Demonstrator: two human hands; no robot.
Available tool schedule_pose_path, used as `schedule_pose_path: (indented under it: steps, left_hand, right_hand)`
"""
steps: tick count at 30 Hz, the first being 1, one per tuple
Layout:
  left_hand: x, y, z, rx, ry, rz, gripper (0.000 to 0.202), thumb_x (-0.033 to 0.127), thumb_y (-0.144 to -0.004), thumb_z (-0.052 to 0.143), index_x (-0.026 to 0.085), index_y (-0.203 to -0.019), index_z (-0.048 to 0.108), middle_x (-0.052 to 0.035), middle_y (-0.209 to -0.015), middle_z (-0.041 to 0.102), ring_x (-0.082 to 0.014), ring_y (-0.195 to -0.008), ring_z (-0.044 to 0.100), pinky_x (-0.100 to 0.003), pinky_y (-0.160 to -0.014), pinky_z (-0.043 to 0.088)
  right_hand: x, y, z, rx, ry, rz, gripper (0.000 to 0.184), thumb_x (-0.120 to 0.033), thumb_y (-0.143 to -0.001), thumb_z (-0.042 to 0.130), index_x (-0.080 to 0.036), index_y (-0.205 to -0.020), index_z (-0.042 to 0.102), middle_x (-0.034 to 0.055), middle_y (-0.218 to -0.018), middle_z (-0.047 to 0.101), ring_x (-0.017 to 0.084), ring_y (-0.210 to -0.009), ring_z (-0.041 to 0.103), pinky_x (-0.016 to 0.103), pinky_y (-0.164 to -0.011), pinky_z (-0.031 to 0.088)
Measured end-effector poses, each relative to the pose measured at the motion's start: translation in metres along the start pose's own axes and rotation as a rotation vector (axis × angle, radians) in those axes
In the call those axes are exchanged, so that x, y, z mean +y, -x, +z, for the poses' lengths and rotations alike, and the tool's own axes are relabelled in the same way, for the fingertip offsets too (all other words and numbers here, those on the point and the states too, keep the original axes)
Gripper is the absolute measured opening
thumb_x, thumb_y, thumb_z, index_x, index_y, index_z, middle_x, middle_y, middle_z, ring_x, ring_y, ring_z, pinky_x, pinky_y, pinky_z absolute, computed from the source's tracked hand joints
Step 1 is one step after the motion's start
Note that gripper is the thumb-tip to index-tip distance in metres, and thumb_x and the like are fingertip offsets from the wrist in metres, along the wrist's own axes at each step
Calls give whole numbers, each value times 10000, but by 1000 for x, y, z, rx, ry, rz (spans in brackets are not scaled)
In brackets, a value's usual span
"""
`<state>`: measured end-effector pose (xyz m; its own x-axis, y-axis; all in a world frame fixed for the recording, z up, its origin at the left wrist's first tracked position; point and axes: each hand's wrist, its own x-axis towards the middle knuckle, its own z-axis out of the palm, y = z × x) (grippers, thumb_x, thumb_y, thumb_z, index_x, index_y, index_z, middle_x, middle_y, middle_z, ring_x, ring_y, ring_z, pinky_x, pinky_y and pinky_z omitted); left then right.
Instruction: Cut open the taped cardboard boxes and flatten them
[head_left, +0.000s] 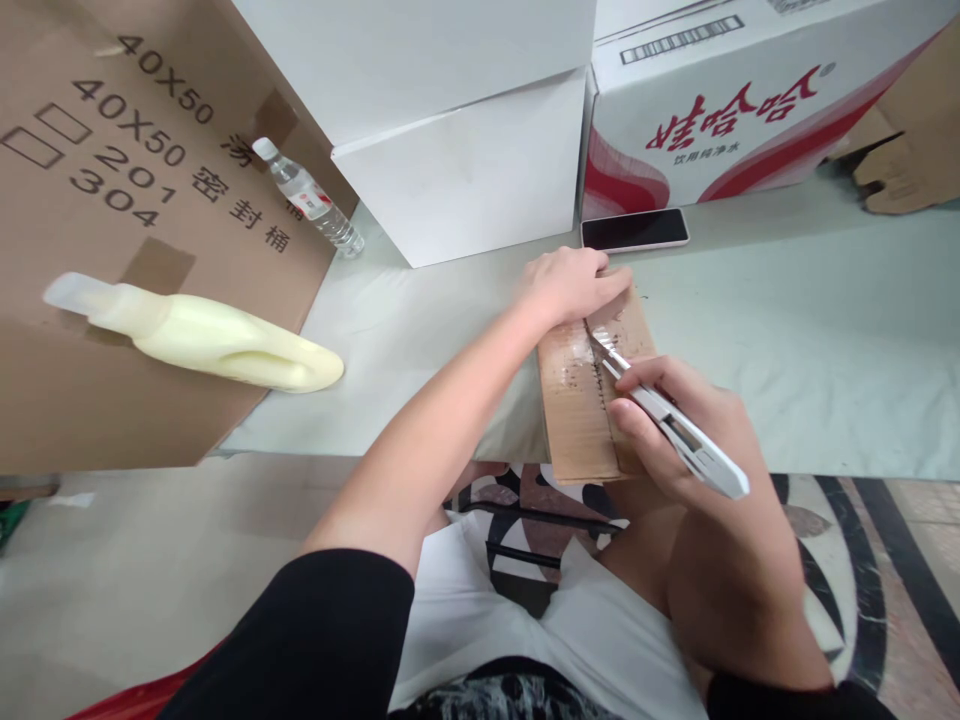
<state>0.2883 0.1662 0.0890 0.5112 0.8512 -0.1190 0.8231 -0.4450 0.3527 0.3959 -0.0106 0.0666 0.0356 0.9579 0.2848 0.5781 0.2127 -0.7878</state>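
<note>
A small brown cardboard box point(574, 410) lies at the table's front edge, its near end sticking out a little past it. Clear tape and a line of dark marks run along its middle seam. My left hand point(566, 285) grips the box's far end, fingers bent over it; some fingertips are hidden. In my right hand point(694, 420) is a white utility knife point(686, 435), held between thumb and fingers. The knife's blade points away from me, and its tip touches the seam close to my left hand.
A phone point(636, 230) lies beyond the box, before white cartons point(480, 170) and a red-and-white carton point(705, 140). Leftward stand a water bottle point(311, 200), a pale yellow bottle point(225, 335) and a big brown carton point(67, 370). Torn cardboard point(915, 150) sits far right.
</note>
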Motion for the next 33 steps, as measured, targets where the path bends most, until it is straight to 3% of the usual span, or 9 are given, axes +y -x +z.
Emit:
schedule_pose_path:
  steps: [33]
  left_hand:
    - [-2,-2,3,5,-5,-8,377,497,-901,421,222,-769,642,-82,-920,729,-273,-885,661,-392,-808,458]
  right_hand:
    - [4,2,4,17,-10,-26,146,-398,-947,560,-256,-927,592,22,-842,693,188,-721,640,317,-645,467]
